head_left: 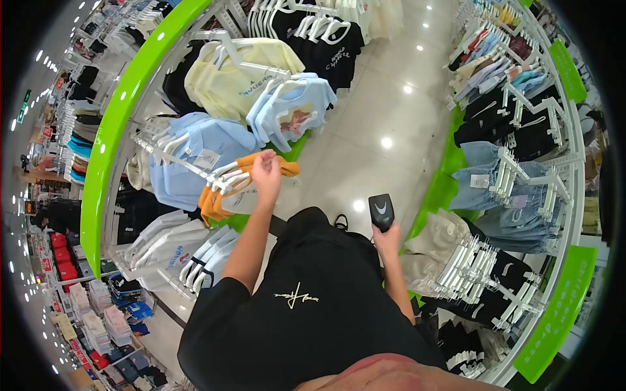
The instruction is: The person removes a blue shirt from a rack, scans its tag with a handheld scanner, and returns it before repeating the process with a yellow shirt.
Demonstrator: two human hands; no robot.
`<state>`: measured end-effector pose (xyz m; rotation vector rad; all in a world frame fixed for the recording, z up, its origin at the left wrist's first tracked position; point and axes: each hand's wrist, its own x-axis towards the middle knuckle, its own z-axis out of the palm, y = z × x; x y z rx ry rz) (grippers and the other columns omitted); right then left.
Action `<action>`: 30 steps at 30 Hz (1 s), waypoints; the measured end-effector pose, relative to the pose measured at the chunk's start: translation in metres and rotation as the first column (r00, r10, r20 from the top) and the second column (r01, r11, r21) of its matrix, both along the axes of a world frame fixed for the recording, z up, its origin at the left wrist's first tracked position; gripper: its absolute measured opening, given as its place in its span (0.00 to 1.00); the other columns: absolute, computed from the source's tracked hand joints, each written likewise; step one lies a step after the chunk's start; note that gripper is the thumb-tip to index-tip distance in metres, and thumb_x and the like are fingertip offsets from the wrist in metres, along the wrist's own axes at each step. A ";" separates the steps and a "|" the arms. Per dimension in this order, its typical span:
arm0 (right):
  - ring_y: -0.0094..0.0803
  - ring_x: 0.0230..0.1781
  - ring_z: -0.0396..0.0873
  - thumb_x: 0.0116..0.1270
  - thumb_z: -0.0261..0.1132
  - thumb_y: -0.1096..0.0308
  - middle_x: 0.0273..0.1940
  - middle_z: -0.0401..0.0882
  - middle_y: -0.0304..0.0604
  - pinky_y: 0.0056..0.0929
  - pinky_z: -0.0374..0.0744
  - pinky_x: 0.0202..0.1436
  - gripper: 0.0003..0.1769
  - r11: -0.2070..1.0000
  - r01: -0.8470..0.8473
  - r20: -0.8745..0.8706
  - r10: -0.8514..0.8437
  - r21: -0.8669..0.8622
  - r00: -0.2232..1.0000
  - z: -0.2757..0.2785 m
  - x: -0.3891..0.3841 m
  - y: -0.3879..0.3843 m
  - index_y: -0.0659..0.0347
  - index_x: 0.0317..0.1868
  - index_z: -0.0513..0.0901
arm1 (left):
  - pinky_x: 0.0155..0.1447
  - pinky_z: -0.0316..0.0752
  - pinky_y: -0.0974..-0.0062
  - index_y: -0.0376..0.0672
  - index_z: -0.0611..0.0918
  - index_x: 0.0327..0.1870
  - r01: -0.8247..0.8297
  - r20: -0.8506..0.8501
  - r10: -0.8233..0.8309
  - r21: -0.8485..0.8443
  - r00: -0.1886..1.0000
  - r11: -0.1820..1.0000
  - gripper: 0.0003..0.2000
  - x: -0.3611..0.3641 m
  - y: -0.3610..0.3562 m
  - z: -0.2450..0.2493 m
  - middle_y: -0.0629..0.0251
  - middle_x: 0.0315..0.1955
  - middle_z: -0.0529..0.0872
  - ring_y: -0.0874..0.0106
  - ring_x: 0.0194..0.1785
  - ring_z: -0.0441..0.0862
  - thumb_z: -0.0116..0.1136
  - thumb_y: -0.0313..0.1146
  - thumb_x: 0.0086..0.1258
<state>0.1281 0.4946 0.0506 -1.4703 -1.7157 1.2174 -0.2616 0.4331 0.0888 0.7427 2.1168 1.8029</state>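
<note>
My left hand (265, 173) is at the front of a rail, its fingers curled in at the edge of an orange shirt (210, 203) on a white hanger. Several orange shirts hang together there, and the fingertips are partly hidden. A black handheld barcode scanner (381, 210) is gripped in my right hand (387, 238), low over the aisle with its head pointing away from me. Light blue shirts (202, 153) hang just behind the orange ones, and white shirts (171, 244) hang on a rail nearer to me.
A green-edged rack (104, 176) curves along the left, with yellow sweatshirts (241, 72) and black shirts (326, 49) further up. On the right, another rack carries denim jeans (479, 179) and bunched white hangers (466, 270). A tiled aisle (385, 111) runs between them.
</note>
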 end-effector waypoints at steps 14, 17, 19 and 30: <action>0.38 0.35 0.90 0.57 0.78 0.68 0.31 0.89 0.55 0.40 0.83 0.42 0.16 0.996 0.082 0.147 -0.086 0.033 0.985 0.008 -0.058 0.097 0.73 0.39 0.87 | 0.66 0.73 0.51 0.38 0.80 0.62 -0.236 -0.558 -0.092 -0.487 0.825 0.841 0.26 -0.150 0.151 -0.044 0.48 0.59 0.80 0.48 0.63 0.77 0.72 0.34 0.63; 0.42 0.37 0.91 0.57 0.78 0.67 0.32 0.89 0.58 0.41 0.83 0.44 0.17 0.999 0.030 0.197 -0.035 0.026 0.980 0.017 -0.097 0.136 0.73 0.39 0.87 | 0.65 0.74 0.52 0.40 0.80 0.62 -0.231 -0.519 -0.151 -0.598 0.841 0.768 0.27 -0.163 0.159 -0.041 0.49 0.60 0.79 0.49 0.65 0.76 0.74 0.35 0.61; 0.47 0.40 0.92 0.57 0.78 0.67 0.34 0.89 0.60 0.42 0.83 0.45 0.17 0.998 -0.056 0.233 0.048 0.029 0.971 0.025 -0.121 0.161 0.72 0.41 0.87 | 0.66 0.74 0.52 0.40 0.80 0.62 -0.206 -0.471 -0.151 -0.623 0.869 0.754 0.27 -0.170 0.164 -0.038 0.49 0.61 0.78 0.48 0.65 0.76 0.75 0.36 0.60; 0.54 0.46 0.90 0.56 0.75 0.69 0.40 0.90 0.59 0.42 0.84 0.51 0.17 0.867 -0.482 0.293 0.497 -0.126 0.817 0.059 -0.254 0.247 0.66 0.46 0.87 | 0.63 0.76 0.49 0.40 0.77 0.67 -0.163 -0.434 -0.151 -0.606 0.888 0.779 0.32 -0.179 0.188 -0.057 0.50 0.54 0.83 0.47 0.59 0.81 0.75 0.34 0.60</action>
